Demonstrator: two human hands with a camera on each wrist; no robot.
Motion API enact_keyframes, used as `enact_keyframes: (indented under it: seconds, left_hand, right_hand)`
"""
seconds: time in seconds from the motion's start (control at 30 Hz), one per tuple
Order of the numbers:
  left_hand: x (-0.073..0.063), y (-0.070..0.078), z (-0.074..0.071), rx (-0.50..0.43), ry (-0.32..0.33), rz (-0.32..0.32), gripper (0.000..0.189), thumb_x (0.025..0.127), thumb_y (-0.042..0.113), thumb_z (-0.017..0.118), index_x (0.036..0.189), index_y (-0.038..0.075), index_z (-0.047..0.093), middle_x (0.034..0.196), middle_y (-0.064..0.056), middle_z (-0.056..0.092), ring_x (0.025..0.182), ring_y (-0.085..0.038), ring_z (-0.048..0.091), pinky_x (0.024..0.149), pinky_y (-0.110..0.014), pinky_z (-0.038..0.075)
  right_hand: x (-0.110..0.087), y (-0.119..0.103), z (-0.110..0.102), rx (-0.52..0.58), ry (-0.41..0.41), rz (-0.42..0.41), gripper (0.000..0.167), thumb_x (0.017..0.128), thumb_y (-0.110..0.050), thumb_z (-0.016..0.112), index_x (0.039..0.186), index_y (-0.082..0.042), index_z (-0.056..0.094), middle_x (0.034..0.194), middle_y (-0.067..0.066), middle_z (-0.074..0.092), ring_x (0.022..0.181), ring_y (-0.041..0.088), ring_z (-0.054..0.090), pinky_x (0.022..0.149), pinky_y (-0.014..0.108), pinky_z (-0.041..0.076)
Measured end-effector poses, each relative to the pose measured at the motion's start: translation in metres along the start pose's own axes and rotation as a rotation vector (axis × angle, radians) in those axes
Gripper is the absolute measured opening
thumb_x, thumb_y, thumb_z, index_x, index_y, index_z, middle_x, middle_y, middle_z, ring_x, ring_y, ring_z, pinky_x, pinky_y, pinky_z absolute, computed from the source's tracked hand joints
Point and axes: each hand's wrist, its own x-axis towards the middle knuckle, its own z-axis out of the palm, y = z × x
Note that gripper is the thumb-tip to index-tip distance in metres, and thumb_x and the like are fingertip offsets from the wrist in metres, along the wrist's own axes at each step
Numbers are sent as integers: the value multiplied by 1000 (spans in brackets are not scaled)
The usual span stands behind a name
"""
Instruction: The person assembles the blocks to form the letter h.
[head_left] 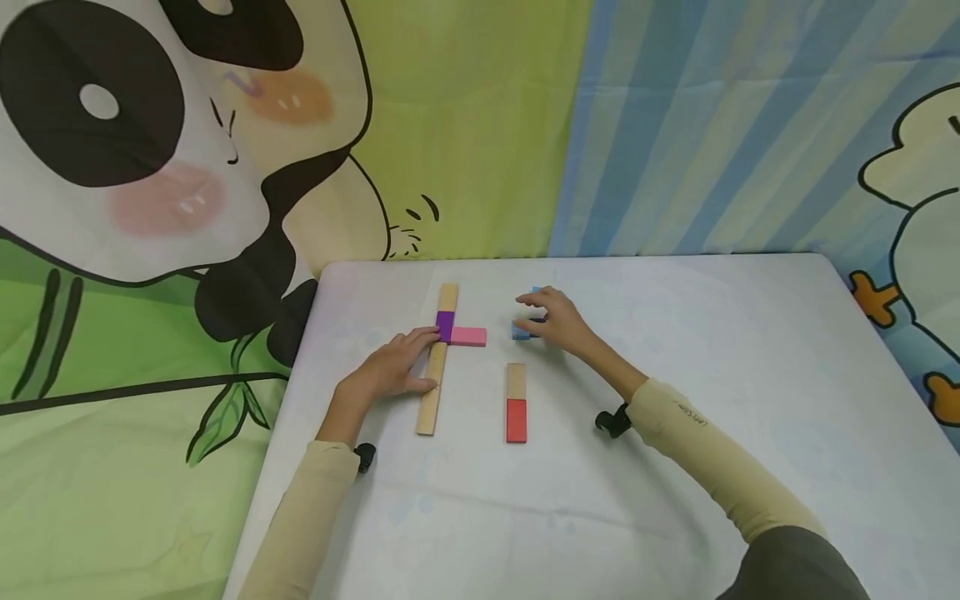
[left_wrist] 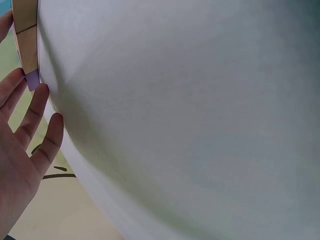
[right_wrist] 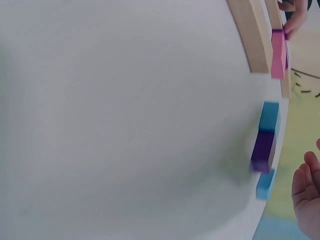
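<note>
My left hand (head_left: 393, 362) lies along the left side of a row of flat blocks. Its fingertips reach the purple block (head_left: 446, 325), and the thumb is at the plain wooden block (head_left: 430, 408) below. A pink block (head_left: 469, 337) sticks out to the right of the purple one. Over by some blue blocks (head_left: 520, 331), my right hand (head_left: 558, 321) has its fingers loosely bent and spread. In the right wrist view that hand (right_wrist: 307, 197) appears apart from a dark purple block (right_wrist: 263, 151), which sits between two blue blocks (right_wrist: 269, 116).
A red block (head_left: 516, 421) and a plain wooden block (head_left: 516, 381) form a short row between the hands, nearer the front. The white tabletop (head_left: 675, 317) ends at a printed cloth backdrop (head_left: 465, 125) behind.
</note>
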Motion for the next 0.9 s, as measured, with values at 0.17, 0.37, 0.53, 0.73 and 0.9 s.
enact_keyframes:
  seconds: [0.17, 0.37, 0.53, 0.73, 0.9]
  left_hand:
    - [-2, -1, 0, -1, -2, -14, 86, 84, 44, 72, 153, 19, 27, 160, -2, 27, 142, -33, 34, 113, -53, 36]
    - [-3, -2, -1, -11, 0, -4, 85, 84, 43, 72, 153, 19, 27, 159, -3, 28, 139, -32, 36, 112, -53, 37]
    - [-3, -2, -2, -4, 6, 1, 85, 84, 43, 72, 153, 18, 28, 159, -3, 29, 139, -32, 37, 112, -53, 37]
    - [-3, 1, -2, -1, 14, 14, 85, 85, 42, 72, 153, 16, 27, 159, -5, 29, 137, -33, 38, 110, -55, 38]
    - [0, 1, 1, -7, 11, 11, 85, 85, 42, 72, 153, 17, 28, 159, -4, 28, 138, -33, 37, 111, -55, 38]
  right_hand:
    - [-29, 17, -15, 11, 21, 73, 46, 88, -22, 71, 128, -2, 61, 118, 21, 59, 109, 34, 54, 87, 47, 52]
    - [-55, 31, -18, 29, 64, 85, 41, 90, -19, 69, 127, -2, 62, 118, 19, 60, 108, 31, 55, 84, 43, 53]
    - [-62, 32, -16, 64, 79, 63, 39, 90, -18, 69, 125, -2, 63, 119, 18, 61, 107, 31, 55, 83, 42, 53]
    - [-62, 31, -9, 77, 71, 79, 40, 89, -17, 70, 125, -3, 63, 119, 17, 62, 107, 30, 55, 83, 43, 53]
    - [-56, 30, -5, 64, 81, 56, 39, 88, -17, 71, 124, -2, 64, 119, 17, 62, 106, 30, 57, 82, 43, 54]
